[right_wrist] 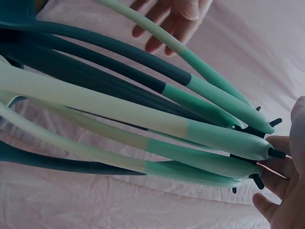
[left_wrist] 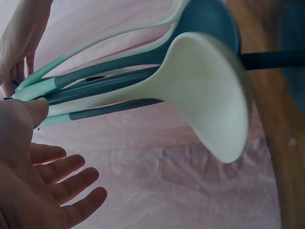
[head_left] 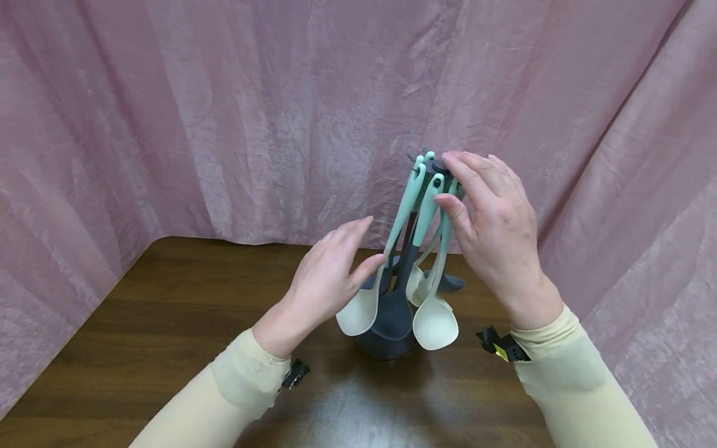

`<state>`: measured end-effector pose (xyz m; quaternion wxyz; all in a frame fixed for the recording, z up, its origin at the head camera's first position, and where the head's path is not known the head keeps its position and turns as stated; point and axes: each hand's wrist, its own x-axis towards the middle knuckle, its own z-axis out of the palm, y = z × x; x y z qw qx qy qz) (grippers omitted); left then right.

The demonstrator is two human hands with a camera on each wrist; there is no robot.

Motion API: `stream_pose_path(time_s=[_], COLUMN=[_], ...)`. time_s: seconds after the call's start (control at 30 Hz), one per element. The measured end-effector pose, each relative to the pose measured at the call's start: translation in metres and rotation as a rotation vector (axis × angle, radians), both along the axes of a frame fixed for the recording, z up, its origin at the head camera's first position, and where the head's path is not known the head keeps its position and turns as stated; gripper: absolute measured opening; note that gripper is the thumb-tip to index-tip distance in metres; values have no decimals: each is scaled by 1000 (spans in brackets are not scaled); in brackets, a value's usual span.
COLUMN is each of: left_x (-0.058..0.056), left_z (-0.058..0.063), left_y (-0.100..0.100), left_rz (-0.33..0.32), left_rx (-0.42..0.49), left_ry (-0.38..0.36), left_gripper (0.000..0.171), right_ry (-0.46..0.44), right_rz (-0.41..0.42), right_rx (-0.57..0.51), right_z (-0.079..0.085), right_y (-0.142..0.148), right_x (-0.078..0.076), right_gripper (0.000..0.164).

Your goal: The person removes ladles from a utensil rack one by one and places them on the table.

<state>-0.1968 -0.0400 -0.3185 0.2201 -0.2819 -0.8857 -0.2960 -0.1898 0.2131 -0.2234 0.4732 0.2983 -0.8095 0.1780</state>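
Note:
A dark utensil stand [head_left: 386, 348] carries several hanging kitchen utensils with mint-green handle ends. At its front hang a cream ladle [head_left: 358, 312], a dark ladle [head_left: 393, 318] and another cream ladle [head_left: 435, 325]. My left hand [head_left: 327, 270] is beside the left cream ladle, fingers extended and thumb apart, its thumb tip overlapping the handle in the head view. Up at the hooked top [head_left: 439, 167] is my right hand [head_left: 498, 218], fingertips right by the hooks. The right wrist view shows its fingers [right_wrist: 281, 164] spread around the hook ends, pinching no handle.
The stand rests on a brown wooden table [head_left: 185, 348]. Behind it and at both sides hangs a pink curtain [head_left: 280, 124]. More utensils, including a dark one [head_left: 450, 283], hang at the far side of the stand.

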Motion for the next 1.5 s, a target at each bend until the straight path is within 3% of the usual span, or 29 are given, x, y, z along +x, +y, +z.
stream_pose_path(time_s=[0.37,0.57,0.83,1.23,1.5], left_x=[9,12,10,8,6], left_z=[-34,-46,-55,-59,-68], left_y=[0,0,1,16,22], left_rz=[-2,9,0,-41,1], left_rx=[-8,-3,34,97,131], left_ry=[-15,-35,18,-1,0], left_gripper=[65,65,54,31,18], right_ry=[12,44,74,99,92], right_rz=[27,30,20,44,25], right_rx=[10,2,-15,-55,-22], right_z=[-3,-6,-10,-9,-11], right_y=[-5,-5,-6,-10,-10], right_x=[-7,-9,-11,-12,-13], right_gripper=[65,60,55,58,59])
